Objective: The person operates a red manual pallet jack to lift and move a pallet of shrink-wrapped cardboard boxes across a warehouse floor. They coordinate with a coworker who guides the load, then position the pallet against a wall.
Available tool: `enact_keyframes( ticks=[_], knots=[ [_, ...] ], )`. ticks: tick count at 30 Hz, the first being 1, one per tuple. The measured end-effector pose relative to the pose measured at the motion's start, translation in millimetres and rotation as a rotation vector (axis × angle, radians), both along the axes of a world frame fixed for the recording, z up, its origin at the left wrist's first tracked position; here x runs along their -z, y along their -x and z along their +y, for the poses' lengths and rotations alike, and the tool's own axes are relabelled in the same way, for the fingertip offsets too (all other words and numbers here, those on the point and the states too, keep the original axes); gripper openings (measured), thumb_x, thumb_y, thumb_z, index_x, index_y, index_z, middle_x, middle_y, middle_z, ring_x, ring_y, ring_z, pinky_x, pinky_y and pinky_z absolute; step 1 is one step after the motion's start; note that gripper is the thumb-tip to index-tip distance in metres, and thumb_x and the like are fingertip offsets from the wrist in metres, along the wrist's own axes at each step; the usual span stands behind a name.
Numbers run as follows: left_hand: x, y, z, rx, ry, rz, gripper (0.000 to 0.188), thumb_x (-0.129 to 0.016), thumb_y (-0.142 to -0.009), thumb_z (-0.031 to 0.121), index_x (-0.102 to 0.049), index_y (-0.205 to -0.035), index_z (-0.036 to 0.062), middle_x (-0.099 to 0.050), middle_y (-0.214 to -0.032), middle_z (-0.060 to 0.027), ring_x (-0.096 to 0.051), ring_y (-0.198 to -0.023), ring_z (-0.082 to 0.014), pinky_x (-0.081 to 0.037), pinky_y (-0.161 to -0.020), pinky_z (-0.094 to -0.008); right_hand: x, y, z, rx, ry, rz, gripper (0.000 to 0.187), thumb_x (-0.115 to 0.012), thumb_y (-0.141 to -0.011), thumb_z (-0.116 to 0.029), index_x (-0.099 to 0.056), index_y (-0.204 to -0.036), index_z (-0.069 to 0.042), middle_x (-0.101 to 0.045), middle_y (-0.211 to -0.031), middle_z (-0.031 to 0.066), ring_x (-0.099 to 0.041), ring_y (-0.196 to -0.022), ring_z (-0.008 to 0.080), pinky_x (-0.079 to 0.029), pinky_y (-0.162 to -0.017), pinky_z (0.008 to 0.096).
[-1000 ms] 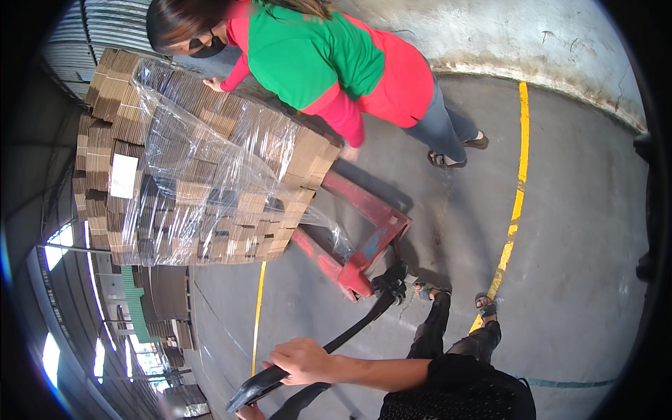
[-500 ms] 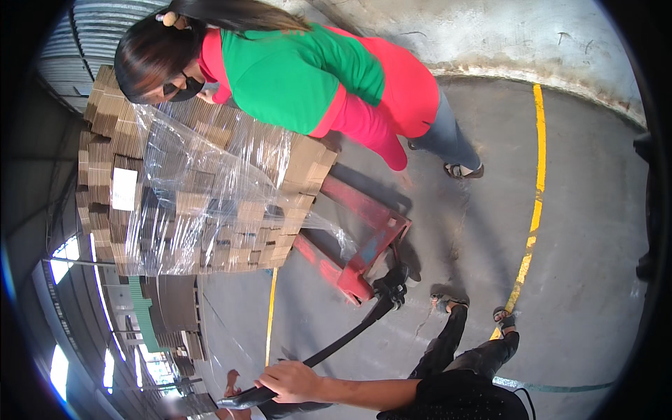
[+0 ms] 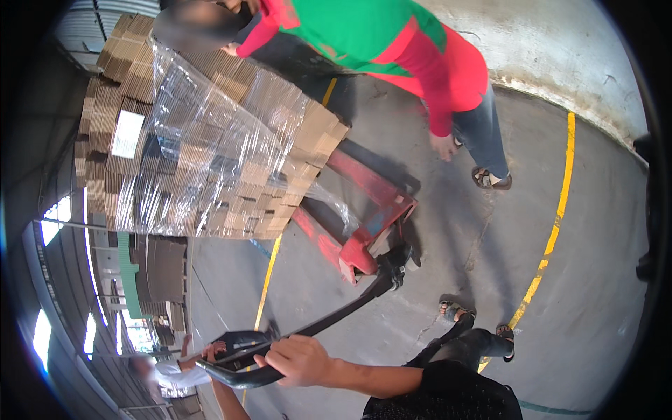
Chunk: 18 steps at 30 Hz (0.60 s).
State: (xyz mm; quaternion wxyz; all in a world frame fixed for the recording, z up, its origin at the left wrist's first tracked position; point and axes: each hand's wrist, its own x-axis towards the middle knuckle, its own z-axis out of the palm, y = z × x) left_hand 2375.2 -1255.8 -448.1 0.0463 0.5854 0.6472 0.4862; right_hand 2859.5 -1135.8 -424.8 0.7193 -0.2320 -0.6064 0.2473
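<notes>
My right hand (image 3: pixel 299 360) is closed round one side of the black looped handle (image 3: pixel 238 379) of a red pallet jack (image 3: pixel 371 241). At the far left end of the loop, my left hand (image 3: pixel 214 348) wraps the bar; part of it is hidden behind the handle. The handle's shaft (image 3: pixel 343 312) slopes up to the jack's base. The forks run under a tall load of flat brown cardboard (image 3: pixel 259 185), partly covered in clear stretch wrap (image 3: pixel 210 133). A white sheet (image 3: pixel 128 134) is on its side.
A co-worker in a green and red shirt (image 3: pixel 364 31) stands beside the load, one hand at its top. Another person in white (image 3: pixel 178 376) is at lower left. Yellow floor lines (image 3: pixel 553 238) and a pale wall (image 3: pixel 567 49) lie to the right. Cardboard stacks (image 3: pixel 161 269) stand farther off.
The co-worker in green and red has shifted right. The load and jack sit higher in view. My left forearm now shows at the handle, and the person in white has come into view.
</notes>
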Motion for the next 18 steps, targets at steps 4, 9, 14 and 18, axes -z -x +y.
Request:
enact_keyframes(
  ticks=[4,9,14,18],
  knots=[
    [-24.7,-16.1,36.2,-0.214,-0.049,-0.674,0.018,-0.070,-0.091,0.009,-0.056,-0.080,0.0126,-0.051,-0.065,-0.0022,-0.062,-0.064,-0.0191,-0.054,-0.066,-0.0349,-16.2,4.8,40.1,0.035,-0.005,0.007,0.036,-0.079,-0.078,-0.015,-0.047,-0.062,-0.011,-0.042,-0.057,0.0018,-0.042,-0.045,0.0185,-0.033,-0.044,0.0321],
    [-43.0,-26.5,84.3,-0.223,0.083,-0.369,0.015,-0.069,-0.093,0.011,-0.059,-0.083,0.0081,-0.054,-0.070,-0.0028,-0.060,-0.070,-0.0167,-0.052,-0.067,-0.0309,-29.6,8.4,88.3,0.066,0.010,-0.028,0.032,-0.077,-0.078,-0.014,-0.047,-0.067,-0.011,-0.041,-0.060,0.0017,-0.046,-0.049,0.0182,-0.034,-0.047,0.0318],
    [-65.1,-38.0,122.8,-0.353,0.101,-0.648,0.010,-0.072,-0.091,0.009,-0.064,-0.098,0.0088,-0.055,-0.077,-0.0014,-0.063,-0.074,-0.0180,-0.054,-0.069,-0.0327,-39.2,22.1,141.7,0.121,-0.018,0.031,0.031,-0.081,-0.070,-0.007,-0.051,-0.065,-0.009,-0.044,-0.054,0.0018,-0.042,-0.042,0.0184,-0.031,-0.042,0.0304],
    [-76.6,-54.3,167.2,-0.352,0.081,-0.655,0.016,-0.073,-0.089,0.008,-0.065,-0.102,0.0085,-0.055,-0.077,-0.0016,-0.063,-0.074,-0.0180,-0.055,-0.070,-0.0329,-37.0,24.5,179.6,0.107,-0.018,0.012,0.028,-0.083,-0.069,-0.005,-0.054,-0.069,-0.008,-0.048,-0.053,0.0020,-0.044,-0.040,0.0185,-0.032,-0.042,0.0299]
  ],
)
